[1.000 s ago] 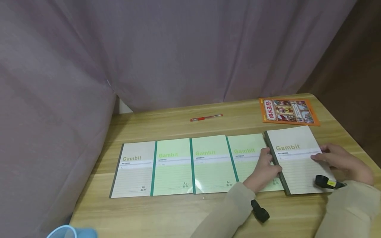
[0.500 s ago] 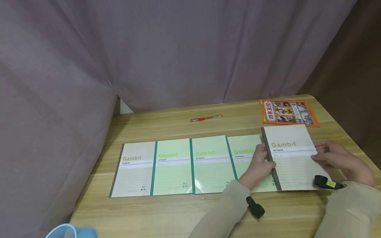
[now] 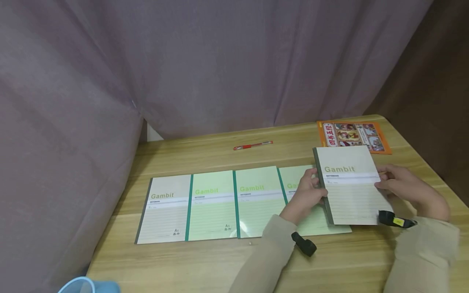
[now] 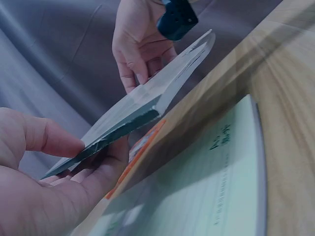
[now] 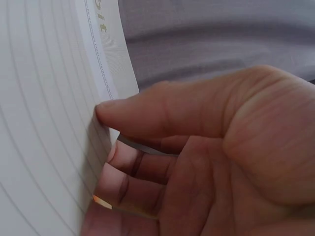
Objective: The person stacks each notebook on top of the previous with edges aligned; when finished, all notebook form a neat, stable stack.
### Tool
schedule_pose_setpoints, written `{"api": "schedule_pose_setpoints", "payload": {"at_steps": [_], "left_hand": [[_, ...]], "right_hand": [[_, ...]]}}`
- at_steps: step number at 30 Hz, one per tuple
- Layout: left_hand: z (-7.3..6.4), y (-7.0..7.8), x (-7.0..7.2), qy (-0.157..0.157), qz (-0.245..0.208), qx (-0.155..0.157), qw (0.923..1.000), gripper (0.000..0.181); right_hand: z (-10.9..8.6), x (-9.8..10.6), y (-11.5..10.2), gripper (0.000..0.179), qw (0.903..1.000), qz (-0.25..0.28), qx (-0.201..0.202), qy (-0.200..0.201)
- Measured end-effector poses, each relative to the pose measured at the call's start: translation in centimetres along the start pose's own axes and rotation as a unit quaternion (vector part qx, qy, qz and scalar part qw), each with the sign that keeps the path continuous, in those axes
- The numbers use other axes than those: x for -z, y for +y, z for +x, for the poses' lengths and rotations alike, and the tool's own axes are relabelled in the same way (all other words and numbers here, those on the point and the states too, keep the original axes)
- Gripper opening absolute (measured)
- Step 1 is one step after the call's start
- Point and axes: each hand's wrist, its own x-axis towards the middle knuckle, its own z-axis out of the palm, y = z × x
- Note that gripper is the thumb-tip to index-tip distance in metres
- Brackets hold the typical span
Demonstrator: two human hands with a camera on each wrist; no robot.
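Note:
Between both hands is a white Gambit notebook (image 3: 349, 195) with a dark spine, lifted off the table. My left hand (image 3: 304, 195) grips it by the spine, thumb on the cover and fingers underneath, as the left wrist view shows. At the opposite edge my right hand (image 3: 414, 189) pinches it, its thumb (image 5: 147, 110) on the cover and fingers behind. Below the held notebook lies a green notebook (image 4: 197, 172), partly covered by it in the head view. Left of that, two more green notebooks (image 3: 261, 215) and a white notebook (image 3: 165, 219) lie side by side.
An orange picture-covered booklet (image 3: 382, 142) lies at the back right of the wooden table (image 3: 190, 268), partly overlapped by the held notebook. A red pen (image 3: 253, 145) lies behind the row. A light blue container (image 3: 106, 286) shows at the bottom left. Grey curtains (image 3: 220, 61) hang behind.
Both hands have raised the white notebook and shifted it to the left and away from me, over the rightmost green notebook. More of that green notebook's lower right corner shows now.

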Motion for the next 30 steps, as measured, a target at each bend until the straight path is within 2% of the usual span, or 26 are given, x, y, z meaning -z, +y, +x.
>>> {"api": "schedule_pose_setpoints", "payload": {"at_steps": [5, 13, 19, 30], "left_hand": [[0.0, 0.5, 0.7, -0.001, -0.005, 0.007, 1.0000, 0.070], [0.0, 1.6, 1.9, -0.019, 0.003, 0.012, 0.9997, 0.066], [0.1, 2.1, 2.7, -0.012, 0.006, 0.012, 0.9998, 0.069], [0.5, 3.2, 5.0, -0.036, 0.009, -0.004, 0.9993, 0.064]], "right_hand": [[0.1, -0.3, -0.6, 0.052, 0.9998, 0.017, 0.012, -0.006], [0.3, -0.7, -1.6, 0.049, 0.9998, 0.003, 0.020, -0.008], [0.5, -0.9, -2.1, 0.051, 0.9995, 0.006, 0.030, -0.012], [1.3, -2.0, -3.6, 0.055, 0.9980, 0.028, 0.053, -0.020]]}}
